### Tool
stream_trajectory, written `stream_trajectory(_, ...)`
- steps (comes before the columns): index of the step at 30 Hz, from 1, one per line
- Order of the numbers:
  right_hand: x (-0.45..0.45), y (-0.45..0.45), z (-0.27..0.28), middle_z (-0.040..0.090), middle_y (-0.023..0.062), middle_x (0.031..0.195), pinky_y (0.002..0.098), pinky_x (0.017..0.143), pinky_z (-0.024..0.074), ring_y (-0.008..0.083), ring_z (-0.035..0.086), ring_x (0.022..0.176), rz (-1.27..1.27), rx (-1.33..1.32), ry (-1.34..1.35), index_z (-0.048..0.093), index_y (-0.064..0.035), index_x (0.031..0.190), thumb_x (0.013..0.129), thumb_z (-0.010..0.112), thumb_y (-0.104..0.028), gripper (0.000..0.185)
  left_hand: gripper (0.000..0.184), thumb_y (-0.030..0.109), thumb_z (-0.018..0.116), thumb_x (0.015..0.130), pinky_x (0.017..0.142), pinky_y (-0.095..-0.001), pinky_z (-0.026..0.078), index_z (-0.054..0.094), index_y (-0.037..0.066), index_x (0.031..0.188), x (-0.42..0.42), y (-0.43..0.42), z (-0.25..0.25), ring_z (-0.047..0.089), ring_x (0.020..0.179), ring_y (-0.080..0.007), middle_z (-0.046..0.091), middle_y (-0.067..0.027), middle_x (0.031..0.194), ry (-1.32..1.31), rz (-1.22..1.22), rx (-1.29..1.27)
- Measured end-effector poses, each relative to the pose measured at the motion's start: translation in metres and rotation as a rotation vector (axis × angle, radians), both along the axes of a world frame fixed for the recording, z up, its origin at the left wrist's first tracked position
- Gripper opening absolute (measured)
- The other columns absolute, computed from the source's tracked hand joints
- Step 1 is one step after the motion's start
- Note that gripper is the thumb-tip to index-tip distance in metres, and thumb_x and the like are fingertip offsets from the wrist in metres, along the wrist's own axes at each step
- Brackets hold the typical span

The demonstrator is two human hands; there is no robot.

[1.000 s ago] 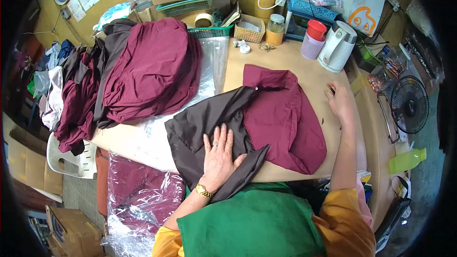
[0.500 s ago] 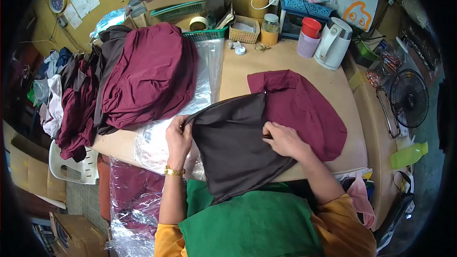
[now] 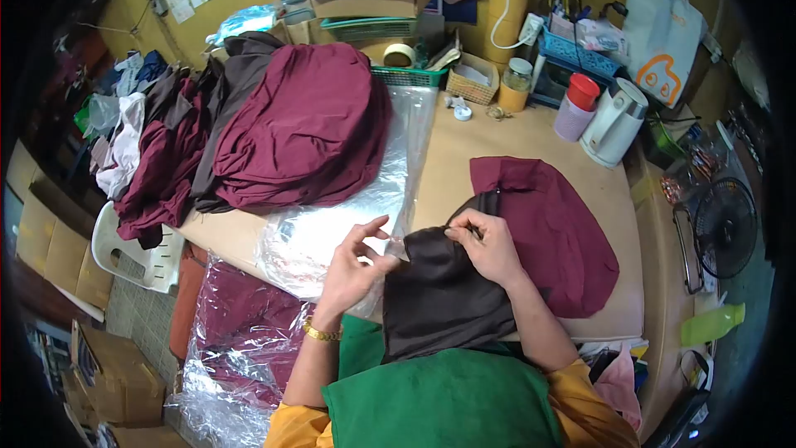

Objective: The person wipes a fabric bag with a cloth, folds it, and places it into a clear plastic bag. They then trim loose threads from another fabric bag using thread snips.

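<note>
Dark brown fabric [image 3: 439, 299] hangs over the table's front edge, joined at its upper right to a maroon piece [image 3: 555, 241] lying on the table. My right hand [image 3: 491, 250] pinches the dark fabric near its top edge. Just left of the cloth is my left hand [image 3: 358, 270], with a gold watch at the wrist; its fingers are apart, and a small clear or pale bit shows by the fingertips at the dark fabric's corner. Whether the left fingertips touch that bit is too small to tell.
A pile of maroon cloth [image 3: 303, 129] sits at the left on the table [image 3: 448, 158], beside clear plastic sheeting [image 3: 311, 241]. Along the back stand a jar [image 3: 515, 83], a red-topped cup [image 3: 574, 108] and a white kettle [image 3: 614, 124]. A fan [image 3: 725, 228] is at the right.
My left hand has let go of the dark fabric's left edge and opened. My right hand has moved to the fabric's top edge, and the cloth is bunched there. The view has shifted.
</note>
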State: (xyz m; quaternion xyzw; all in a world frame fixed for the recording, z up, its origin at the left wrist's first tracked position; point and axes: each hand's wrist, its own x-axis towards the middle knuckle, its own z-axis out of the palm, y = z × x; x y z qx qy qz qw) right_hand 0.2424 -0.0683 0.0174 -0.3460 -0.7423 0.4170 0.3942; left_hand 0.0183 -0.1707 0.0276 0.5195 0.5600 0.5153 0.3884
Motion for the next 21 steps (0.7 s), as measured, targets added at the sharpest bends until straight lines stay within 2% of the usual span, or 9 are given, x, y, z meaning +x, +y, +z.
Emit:
stream_trajectory(1, -0.001, -0.002, -0.005, 0.063, 0.0085, 0.066, 0.0268, 0.056, 0.0416, 0.0094, 0.052, 0.059, -0.006, 0.005, -0.010, 0.065, 0.0021, 0.085, 0.089, 0.069, -0.011, 0.014, 0.054, 0.002, 0.065, 0.081, 0.058, -0.0197, 0.045, 0.059, 0.004, 0.135, 0.008, -0.002, 0.000, 0.053, 0.070, -0.0029, 0.061, -0.0008, 0.106, 0.030, 0.012, 0.049)
stream_trajectory(4, -0.005, -0.011, 0.006, 0.064, 0.0093, 0.072, 0.0282, 0.059, 0.0444, 0.0106, 0.056, 0.063, 0.006, 0.050, -0.030, 0.065, 0.0023, 0.087, 0.087, 0.071, -0.007, 0.010, 0.042, 0.009, 0.070, 0.088, 0.065, -0.0204, 0.047, 0.064, 0.004, 0.129, 0.011, 0.006, -0.003, 0.055, 0.073, -0.0054, 0.061, -0.0007, 0.102, 0.141, 0.020, 0.065)
stream_trajectory(6, -0.007, -0.019, 0.022, 0.064, 0.0102, 0.074, 0.0290, 0.060, 0.0456, 0.0116, 0.058, 0.064, -0.002, 0.120, -0.040, 0.065, 0.0024, 0.087, 0.086, 0.071, -0.005, 0.010, 0.032, 0.017, 0.068, 0.094, 0.069, -0.0203, 0.048, 0.067, 0.003, 0.123, 0.009, 0.013, -0.011, 0.055, 0.074, -0.0053, 0.062, -0.0009, 0.097, -0.161, -0.056, -0.013)
stream_trajectory(9, -0.014, -0.028, 0.029, 0.064, 0.0120, 0.076, 0.0302, 0.061, 0.0473, 0.0153, 0.060, 0.064, 0.012, -0.005, 0.007, 0.065, 0.0025, 0.087, 0.084, 0.072, -0.003, 0.010, 0.028, 0.018, 0.062, 0.099, 0.065, -0.0207, 0.046, 0.068, 0.002, 0.122, 0.025, 0.014, -0.008, 0.052, 0.071, -0.0048, 0.063, -0.0012, 0.090, -0.292, -0.110, 0.088)
stream_trajectory(11, -0.018, -0.025, 0.018, 0.060, 0.0030, 0.070, 0.0252, 0.054, 0.0395, 0.0073, 0.050, 0.060, -0.013, 0.239, 0.037, 0.063, 0.0019, 0.084, 0.087, 0.072, -0.003, 0.010, 0.030, 0.017, 0.061, 0.100, 0.060, -0.0180, 0.042, 0.065, 0.001, 0.124, 0.024, 0.008, -0.004, 0.051, 0.069, -0.0029, 0.062, -0.0011, 0.093, -0.349, -0.120, 0.033)
stream_trajectory(14, -0.018, -0.025, 0.016, 0.060, 0.0044, 0.070, 0.0256, 0.055, 0.0412, 0.0081, 0.052, 0.061, -0.067, 0.218, 0.031, 0.063, 0.0017, 0.083, 0.087, 0.072, -0.003, 0.011, 0.039, 0.007, 0.060, 0.096, 0.057, -0.0150, 0.039, 0.057, 0.001, 0.135, 0.007, -0.010, -0.001, 0.047, 0.066, 0.0005, 0.057, -0.0006, 0.108, -0.615, -0.100, -0.024)
stream_trajectory(17, -0.021, -0.026, 0.015, 0.060, 0.0052, 0.070, 0.0264, 0.055, 0.0425, 0.0099, 0.054, 0.061, -0.107, 0.241, 0.044, 0.063, 0.0017, 0.084, 0.086, 0.073, -0.003, 0.011, 0.042, 0.006, 0.063, 0.094, 0.056, -0.0156, 0.037, 0.057, 0.002, 0.136, 0.004, -0.018, -0.015, 0.045, 0.065, 0.0000, 0.055, 0.0000, 0.109, -0.385, -0.087, 0.071)
stream_trajectory(18, -0.023, -0.027, 0.015, 0.060, 0.0057, 0.070, 0.0268, 0.055, 0.0431, 0.0111, 0.055, 0.060, -0.122, 0.271, 0.046, 0.063, 0.0017, 0.084, 0.085, 0.073, -0.003, 0.011, 0.038, 0.008, 0.068, 0.093, 0.056, -0.0162, 0.035, 0.063, 0.002, 0.130, 0.011, -0.018, -0.010, 0.044, 0.064, -0.0004, 0.056, 0.0011, 0.102, -0.315, -0.029, 0.079)
stream_trajectory(21, -0.029, -0.036, 0.032, 0.060, 0.0076, 0.071, 0.0278, 0.055, 0.0436, 0.0140, 0.056, 0.059, -0.095, 0.289, 0.037, 0.065, 0.0019, 0.084, 0.083, 0.074, -0.002, 0.010, 0.027, 0.011, 0.071, 0.092, 0.055, -0.0170, 0.034, 0.071, 0.002, 0.117, 0.019, -0.013, -0.013, 0.044, 0.064, -0.0007, 0.057, 0.0017, 0.094, -0.392, 0.063, 0.008)
